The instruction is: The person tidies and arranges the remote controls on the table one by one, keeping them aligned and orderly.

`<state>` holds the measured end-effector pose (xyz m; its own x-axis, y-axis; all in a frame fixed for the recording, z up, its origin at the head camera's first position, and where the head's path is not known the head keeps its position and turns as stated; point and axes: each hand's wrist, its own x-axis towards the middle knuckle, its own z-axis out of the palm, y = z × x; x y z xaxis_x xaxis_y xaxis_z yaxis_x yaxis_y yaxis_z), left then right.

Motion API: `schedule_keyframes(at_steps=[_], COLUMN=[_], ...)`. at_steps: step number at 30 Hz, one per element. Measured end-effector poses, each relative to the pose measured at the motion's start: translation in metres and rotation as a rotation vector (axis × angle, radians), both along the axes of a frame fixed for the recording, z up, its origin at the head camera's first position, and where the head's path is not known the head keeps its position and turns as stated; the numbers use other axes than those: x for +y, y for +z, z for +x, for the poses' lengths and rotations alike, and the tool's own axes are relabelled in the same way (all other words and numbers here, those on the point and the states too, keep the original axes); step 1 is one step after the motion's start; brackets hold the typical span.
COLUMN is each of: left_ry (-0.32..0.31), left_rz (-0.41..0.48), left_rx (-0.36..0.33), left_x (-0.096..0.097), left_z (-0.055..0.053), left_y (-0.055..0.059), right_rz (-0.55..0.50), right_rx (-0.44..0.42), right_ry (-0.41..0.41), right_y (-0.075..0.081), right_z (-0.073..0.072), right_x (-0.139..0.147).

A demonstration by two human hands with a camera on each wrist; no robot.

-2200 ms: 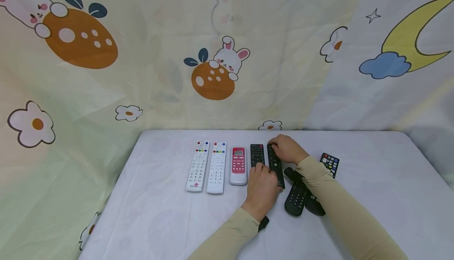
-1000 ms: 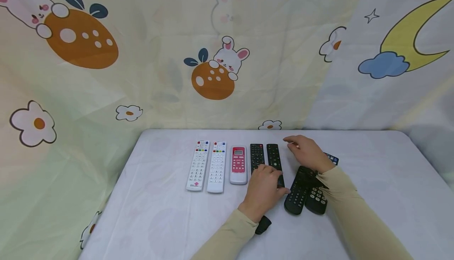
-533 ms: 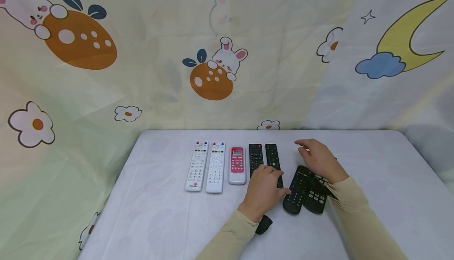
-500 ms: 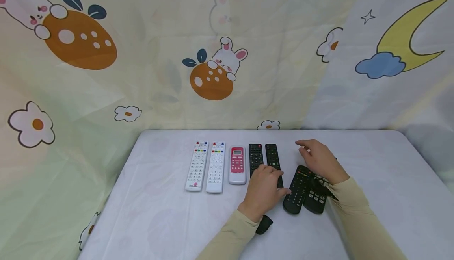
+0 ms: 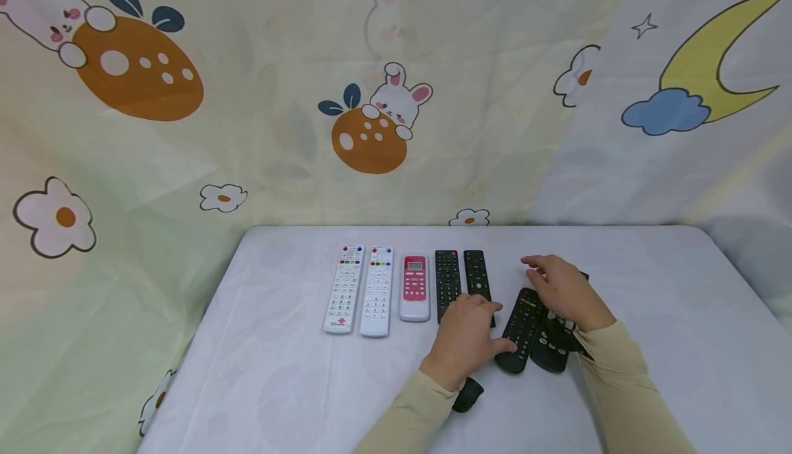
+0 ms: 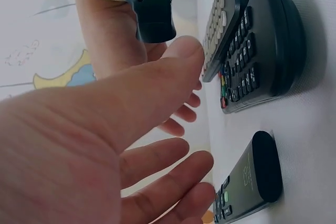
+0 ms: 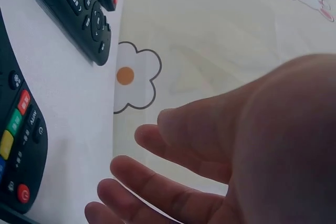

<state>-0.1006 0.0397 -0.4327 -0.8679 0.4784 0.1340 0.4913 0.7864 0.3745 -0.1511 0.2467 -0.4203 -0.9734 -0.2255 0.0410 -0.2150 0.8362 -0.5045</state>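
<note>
- A person in beige sleeves (image 5: 405, 416) reaches over a white-covered table (image 5: 278, 371), where a pink-faced remote (image 5: 414, 287) lies face up amid a line of others.
- Two white remotes (image 5: 377, 292) lie to the left of the pink-faced remote, roughly parallel to it, the nearer one just beside it.
- Two slim black remotes (image 5: 477, 275) lie to the right of the pink-faced remote, the first just beside it, the second one place farther along.
- The left hand (image 5: 464, 337) spreads to the lower right of the pink-faced remote, thumb well apart from the fingers, gripping nothing, and covers the near ends of the slim black pair; whether it touches them cannot be told.
- A broad black remote (image 5: 522, 330) lies slanted farther right of the pink-faced remote, near the left thumb, with a rounded black remote (image 5: 548, 354) close against its far side.
- The right hand (image 5: 566, 292) hovers well to the right of the pink-faced remote, grasping nothing, its thumb close to the forefinger and the other fingers loosely parted.
- Behind the pink-faced remote rises a pale backdrop (image 5: 266, 131) printed with rabbits, flowers and a yellow moon.
</note>
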Motion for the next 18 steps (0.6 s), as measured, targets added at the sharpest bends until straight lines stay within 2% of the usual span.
schedule_keyframes(at_steps=[5,12,18], left_ry=[-0.009,-0.01,-0.013], left_rz=[-0.017,-0.029,-0.046], left_rx=[-0.034,-0.019,-0.032], left_x=[-0.0006,-0.0007,0.0012], left_z=[0.0025,0.0039,0.004], left_y=[0.0015,-0.0013,-0.004], right_rz=[0.019,0.022,0.03], right_rx=[-0.006,0.014,0.005], right_ry=[0.016,0.027,0.021], right_y=[-0.003,-0.0041,-0.0051], right_z=[0.0028,0.0045,0.0068], right_x=[-0.0003,0.0015,0.0064])
